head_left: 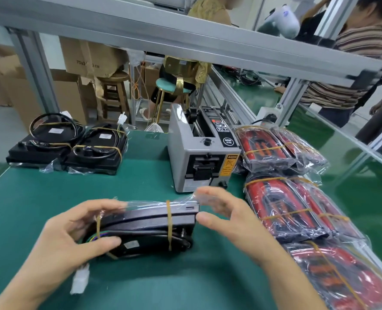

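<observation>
Black bagged part [149, 222], grasped at 9 o'clock end by curled left hand [73, 233]; right hand [225, 218] at 3 o'clock end, fingers loose, blurred.

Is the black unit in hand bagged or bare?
Bagged, at least on top: clear film lies over the black unit and flares past its end by the right hand.

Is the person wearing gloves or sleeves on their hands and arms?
No. The left hand and right hand have no gloves, rings or watch. The nails look short and unpainted. No sleeve shows, right down to the picture's edge.
</observation>
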Demonstrator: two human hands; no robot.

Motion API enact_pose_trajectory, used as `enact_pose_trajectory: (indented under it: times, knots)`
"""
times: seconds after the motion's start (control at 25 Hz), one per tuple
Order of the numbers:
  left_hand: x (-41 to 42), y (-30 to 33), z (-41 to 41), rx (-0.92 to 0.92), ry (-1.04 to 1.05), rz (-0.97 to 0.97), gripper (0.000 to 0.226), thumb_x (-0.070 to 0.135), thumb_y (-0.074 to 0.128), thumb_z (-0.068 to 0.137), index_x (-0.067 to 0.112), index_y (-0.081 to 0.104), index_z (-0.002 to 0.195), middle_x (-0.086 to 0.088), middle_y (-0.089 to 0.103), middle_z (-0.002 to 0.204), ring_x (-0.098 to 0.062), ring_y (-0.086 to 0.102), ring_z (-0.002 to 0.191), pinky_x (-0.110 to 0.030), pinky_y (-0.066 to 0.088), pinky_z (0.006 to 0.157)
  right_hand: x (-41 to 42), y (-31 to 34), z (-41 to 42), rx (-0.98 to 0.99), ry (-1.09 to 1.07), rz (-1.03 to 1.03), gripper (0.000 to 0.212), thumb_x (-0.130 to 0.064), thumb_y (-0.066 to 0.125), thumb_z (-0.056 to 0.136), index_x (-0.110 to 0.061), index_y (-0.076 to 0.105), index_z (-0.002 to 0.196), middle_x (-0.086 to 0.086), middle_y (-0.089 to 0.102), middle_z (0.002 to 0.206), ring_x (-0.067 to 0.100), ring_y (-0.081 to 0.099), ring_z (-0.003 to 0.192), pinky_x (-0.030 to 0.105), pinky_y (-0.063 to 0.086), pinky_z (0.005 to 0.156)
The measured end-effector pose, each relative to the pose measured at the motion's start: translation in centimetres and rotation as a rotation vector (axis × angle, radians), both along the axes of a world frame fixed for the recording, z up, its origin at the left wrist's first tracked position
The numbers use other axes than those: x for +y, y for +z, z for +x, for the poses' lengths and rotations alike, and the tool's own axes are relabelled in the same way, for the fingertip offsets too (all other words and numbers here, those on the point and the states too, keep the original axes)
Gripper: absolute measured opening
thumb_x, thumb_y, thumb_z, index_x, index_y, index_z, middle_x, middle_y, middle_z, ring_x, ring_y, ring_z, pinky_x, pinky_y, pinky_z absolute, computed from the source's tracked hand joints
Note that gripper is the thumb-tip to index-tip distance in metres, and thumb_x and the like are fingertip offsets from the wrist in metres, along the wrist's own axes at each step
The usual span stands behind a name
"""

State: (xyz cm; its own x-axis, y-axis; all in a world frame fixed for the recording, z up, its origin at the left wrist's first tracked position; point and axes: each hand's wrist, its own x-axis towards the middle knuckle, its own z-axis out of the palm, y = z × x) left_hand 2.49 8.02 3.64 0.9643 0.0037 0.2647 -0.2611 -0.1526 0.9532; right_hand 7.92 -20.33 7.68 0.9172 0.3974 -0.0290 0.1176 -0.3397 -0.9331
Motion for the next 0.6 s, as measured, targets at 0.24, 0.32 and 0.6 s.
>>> enact_pose_trajectory:
  times: [0.24,0.32,0.6]
  knots:
    - [-2.3,4.3,1.0,-0.255,0.082,0.693,0.051,0.058,0.069,0.058,0.042,0.060,0.106,0.021,0.050,0.134,-0.001,0.042,0.128,-0.013,0.022,0.108,0.2,-1.4,0.2,0.020,-0.043,0.257,0.020,-0.024,0.074,0.082,-0.013,0.073,0.099,-0.005,0.075,0.095,0.003,0.066,0.091,0.015,0.048,0.083]
    - [-5.4,5.6,1.3,-0.354,-0.041,0.799,0.050,0.055,0.066,0.065,0.037,0.059,0.111,0.023,0.053,0.128,0.001,0.045,0.122,-0.011,0.023,0.106,0.3,-1.1,0.3,0.010,-0.059,0.284,0.023,-0.030,0.071,0.078,-0.011,0.074,0.092,-0.003,0.073,0.087,0.005,0.064,0.084,0.016,0.049,0.081]
    - [-7.2,5.8,1.9,-0.154,-0.227,0.801,0.070,0.062,0.053,0.066,0.071,0.021,0.128,0.033,0.053,0.115,0.008,0.052,0.101,-0.018,0.041,0.090,3.8,-1.0,2.9,0.346,-0.194,0.191,0.022,-0.027,0.077,0.063,-0.011,0.068,0.076,0.005,0.055,0.076,0.015,0.045,0.075,0.024,0.034,0.073]
